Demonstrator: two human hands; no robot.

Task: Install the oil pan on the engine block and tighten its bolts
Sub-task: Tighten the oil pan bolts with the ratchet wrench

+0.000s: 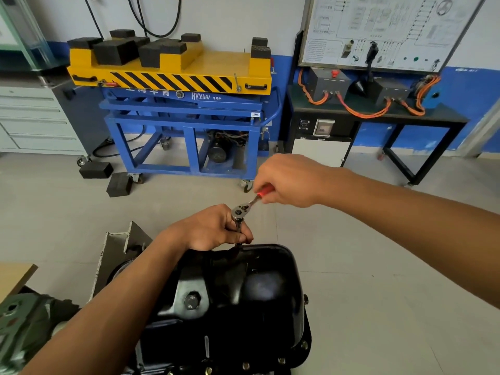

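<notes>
Right hand (289, 182) clenches ratchet (244, 206); left hand (213, 228) pinches its extension (238, 225) over oil pan (265, 288); blue cart (184, 112) behind.

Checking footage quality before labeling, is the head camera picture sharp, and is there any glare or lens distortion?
Head view: wide-angle distortion bows the frame of the wall board; soft glare sits on the glossy oil pan; the ratchet, left hand and right hand look fairly sharp; lighting is even, shadows faint.
</notes>
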